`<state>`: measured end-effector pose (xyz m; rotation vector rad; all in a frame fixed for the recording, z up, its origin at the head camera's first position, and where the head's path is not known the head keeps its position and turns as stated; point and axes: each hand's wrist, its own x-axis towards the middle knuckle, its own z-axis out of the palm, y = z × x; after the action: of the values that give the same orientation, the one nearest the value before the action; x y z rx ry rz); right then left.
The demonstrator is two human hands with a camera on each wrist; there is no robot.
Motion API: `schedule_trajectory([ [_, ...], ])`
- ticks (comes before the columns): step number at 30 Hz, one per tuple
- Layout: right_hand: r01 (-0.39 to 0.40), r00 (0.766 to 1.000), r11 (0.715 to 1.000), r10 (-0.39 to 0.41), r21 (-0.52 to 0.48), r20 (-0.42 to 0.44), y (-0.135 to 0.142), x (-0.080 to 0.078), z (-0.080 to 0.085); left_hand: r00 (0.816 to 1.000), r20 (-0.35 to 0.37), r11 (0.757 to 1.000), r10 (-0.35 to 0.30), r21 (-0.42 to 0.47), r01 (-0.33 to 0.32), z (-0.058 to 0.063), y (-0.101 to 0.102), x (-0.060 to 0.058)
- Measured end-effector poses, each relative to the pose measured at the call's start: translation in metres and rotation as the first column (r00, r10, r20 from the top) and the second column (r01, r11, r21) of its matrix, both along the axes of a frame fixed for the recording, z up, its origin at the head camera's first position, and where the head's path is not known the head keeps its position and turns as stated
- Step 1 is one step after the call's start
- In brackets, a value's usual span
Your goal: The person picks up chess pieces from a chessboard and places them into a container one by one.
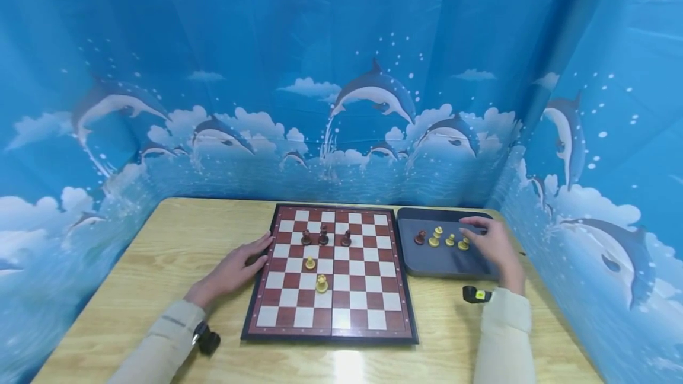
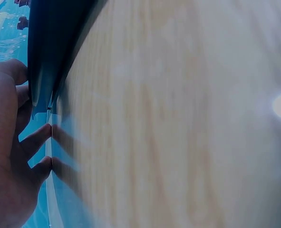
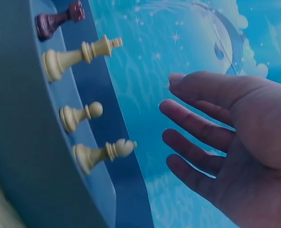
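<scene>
My left hand [image 1: 235, 268] rests against the left edge of the chessboard [image 1: 341, 336]; in the left wrist view its fingers [image 2: 38, 140] touch the table beside the board's dark side. Over the right part of the grey tray [image 1: 427, 266], my right hand [image 1: 493, 245] hovers with relaxed fingers and holds nothing. Standing in the tray are a dark rook [image 3: 59, 20], a cream king [image 3: 78, 54], a cream pawn [image 3: 81, 116] and a cream bishop [image 3: 104, 154]. The bishop is nearest to the right hand.
On the board stand three dark pieces, one of them in the middle [image 1: 323, 236], a cream pawn [image 1: 310, 263] and a taller cream piece [image 1: 322, 284]. The tray sits right of the board on the wooden table [image 1: 187, 233]. A dolphin-print curtain [image 1: 256, 93] surrounds the back and sides.
</scene>
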<state>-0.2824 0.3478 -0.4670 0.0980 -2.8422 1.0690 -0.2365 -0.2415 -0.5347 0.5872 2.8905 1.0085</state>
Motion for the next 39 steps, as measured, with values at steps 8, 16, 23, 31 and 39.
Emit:
schedule_trajectory([
  [8,-0.084,0.996,0.995,0.082,-0.057,-0.040,-0.014,-0.004,0.000,0.999,-0.032,1.000,-0.010,0.016,0.011,0.000,0.000,0.001],
  [16,-0.172,0.985,0.977,0.169,-0.126,-0.037,-0.034,-0.003,0.005,1.000,-0.020,1.000,-0.014,-0.022,0.014,0.000,-0.002,-0.001],
  [23,-0.219,0.975,0.964,0.214,-0.153,-0.052,-0.048,-0.006,0.013,0.999,-0.035,0.998,-0.035,-0.049,0.034,0.001,-0.001,-0.002],
  [31,-0.324,0.945,0.902,0.325,-0.286,-0.047,-0.074,-0.010,0.012,0.998,-0.011,0.994,-0.059,-0.088,0.057,0.002,-0.001,-0.004],
  [39,-0.440,0.887,0.863,0.461,-0.246,0.029,-0.117,-0.025,0.009,0.996,-0.036,0.991,-0.079,-0.109,0.074,0.001,-0.003,-0.004],
])
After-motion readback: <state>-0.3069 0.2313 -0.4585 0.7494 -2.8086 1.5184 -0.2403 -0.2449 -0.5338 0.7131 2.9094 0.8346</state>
